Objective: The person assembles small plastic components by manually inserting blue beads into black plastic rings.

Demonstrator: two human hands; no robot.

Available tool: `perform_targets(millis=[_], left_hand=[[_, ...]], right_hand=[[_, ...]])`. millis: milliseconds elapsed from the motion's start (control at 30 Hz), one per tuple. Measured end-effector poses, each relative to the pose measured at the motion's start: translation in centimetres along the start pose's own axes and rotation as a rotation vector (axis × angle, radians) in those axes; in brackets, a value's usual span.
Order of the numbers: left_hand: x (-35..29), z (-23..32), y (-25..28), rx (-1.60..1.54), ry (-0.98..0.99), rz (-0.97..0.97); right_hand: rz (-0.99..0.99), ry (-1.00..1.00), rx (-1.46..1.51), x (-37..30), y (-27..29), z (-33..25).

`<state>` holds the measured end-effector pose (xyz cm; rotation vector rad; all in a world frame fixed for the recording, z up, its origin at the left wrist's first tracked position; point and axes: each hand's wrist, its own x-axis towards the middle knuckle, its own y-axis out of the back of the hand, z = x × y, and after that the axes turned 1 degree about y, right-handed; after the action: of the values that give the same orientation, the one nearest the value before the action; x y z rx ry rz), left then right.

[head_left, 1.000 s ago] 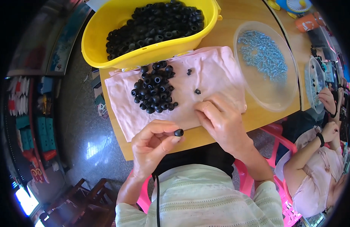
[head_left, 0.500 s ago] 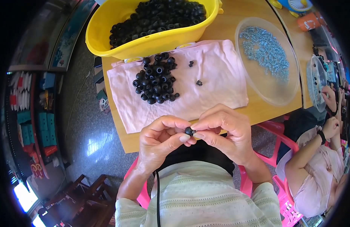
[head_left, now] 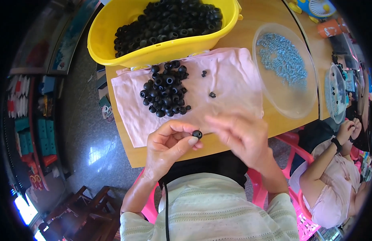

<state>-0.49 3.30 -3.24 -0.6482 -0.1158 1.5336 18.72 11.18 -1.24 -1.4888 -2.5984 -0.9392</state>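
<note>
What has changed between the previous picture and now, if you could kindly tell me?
The right hand has left the black piece and moved up, blurred; whether it holds anything can't be told. The co-worker's hands have come together. The left hand still holds the piece; the black pile, yellow tub and clear tray stayed put.

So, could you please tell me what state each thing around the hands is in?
Left hand: pinching a black piece
Right hand: blurred; whether it holds anything is unclear
Yellow tub: uncovered, holding black pieces
Clear tray: uncovered, holding blue pieces
Pink cloth: spread out, creased
Black pile: heaped on the cloth
Black scraps: lying apart from the pile
</note>
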Motion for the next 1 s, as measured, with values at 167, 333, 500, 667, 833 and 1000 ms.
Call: perform_targets(millis=[167, 333, 500, 667, 833, 1000], left_hand=[[0.1, -0.6, 0.3, -0.001, -0.002, -0.073], [-0.1, -0.4, 0.2, -0.002, -0.009, -0.093], [0.0, -0.8, 0.6, -0.078, -0.061, -0.115], [-0.4, 0.2, 0.0, -0.156, 0.009, -0.061], [-0.5, 1.2, -1.6, -0.230, 0.084, -0.107], [-0.7, 1.3, -2.1, -0.255, 0.102, -0.137]], right_hand=[[0.053, 0.011, -0.205, 3.3, 0.2, 3.2], [-0.038, 0.076, -0.389, 3.4, -0.2, 3.3], [0.045, 0.111, -0.353, 2.6, -0.2, 3.6], [0.035, -0.313, 0.472, 1.0, 0.6, -0.6], [-0.022, -0.324, 0.885, -0.8, 0.8, -1.0], [-0.028, -0.251, 0.853, -1.4, 0.7, -1.0]])
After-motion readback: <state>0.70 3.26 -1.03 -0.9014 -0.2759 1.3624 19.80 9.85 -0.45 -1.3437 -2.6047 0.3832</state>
